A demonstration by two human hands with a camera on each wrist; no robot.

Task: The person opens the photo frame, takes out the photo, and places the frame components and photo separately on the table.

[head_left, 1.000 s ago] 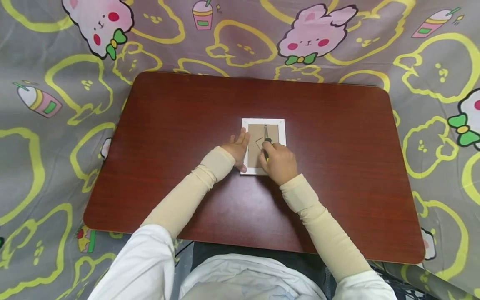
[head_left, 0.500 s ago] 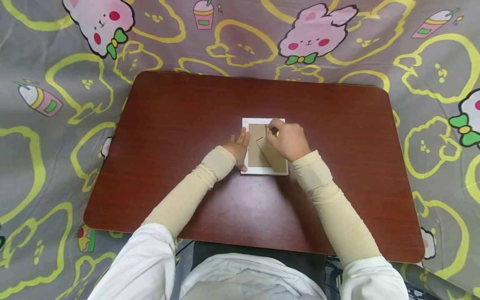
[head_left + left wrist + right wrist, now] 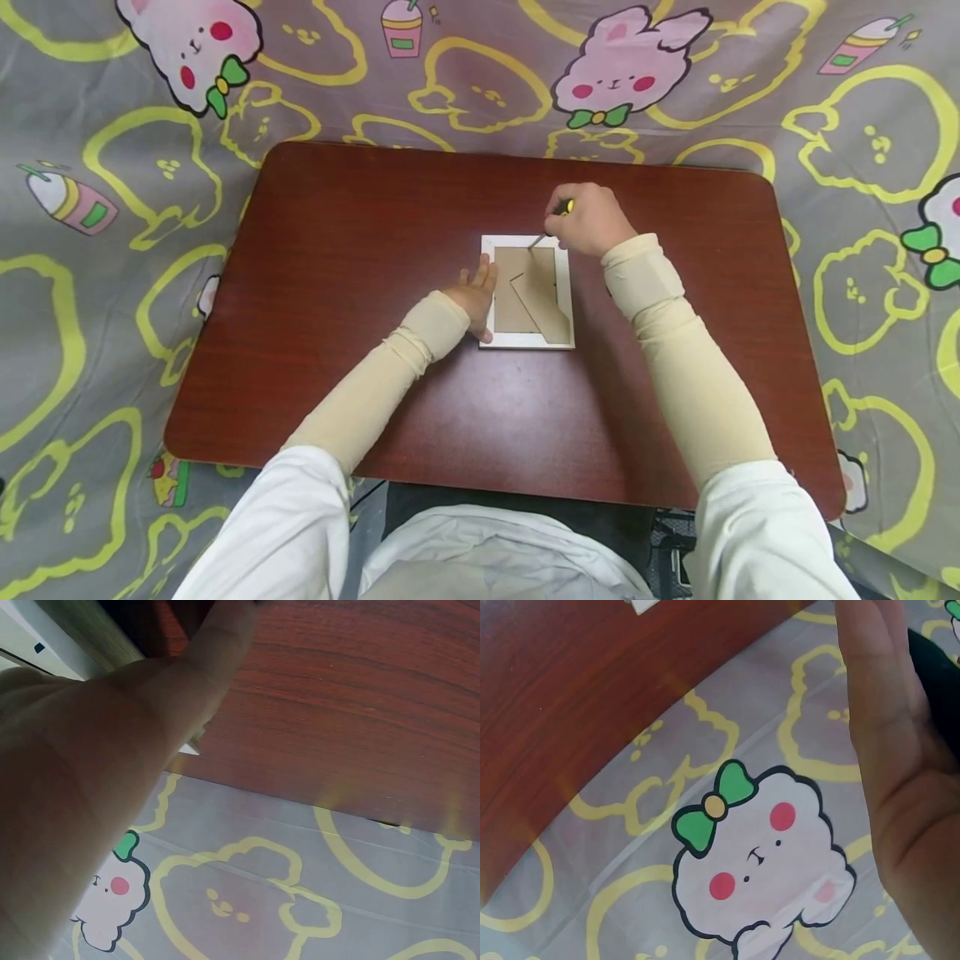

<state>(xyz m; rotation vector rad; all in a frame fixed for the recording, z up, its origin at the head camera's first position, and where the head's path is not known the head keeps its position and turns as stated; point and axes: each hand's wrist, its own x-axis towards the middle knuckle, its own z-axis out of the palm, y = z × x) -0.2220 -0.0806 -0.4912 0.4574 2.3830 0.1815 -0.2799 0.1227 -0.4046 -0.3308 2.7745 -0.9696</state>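
In the head view a white picture frame [image 3: 517, 341] lies back side up on the table. Its brown backing board [image 3: 508, 310] faces up, with a stand flap [image 3: 545, 304] slanting across it to the lower right. My left hand [image 3: 474, 302] rests on the frame's left edge, fingers extended. Above the frame's top right corner, my right hand [image 3: 597, 222] grips a screwdriver [image 3: 566, 207] with a black and yellow handle. Its thin shaft slants down-left, the tip right at the board's upper edge. In the right wrist view only the hand's side [image 3: 900, 750] shows.
The frame lies near the middle of a reddish-brown table [image 3: 360, 250] with rounded corners. Behind and beside it hangs a grey cloth [image 3: 480, 92] with cartoon prints. A dark mesh item [image 3: 672, 542] stands below the table's front edge.
My right hand has moved up and away with the screwdriver, from over the board to beyond the top edge; the shaft now tilts the other way. The flap is uncovered. My left hand stays put.
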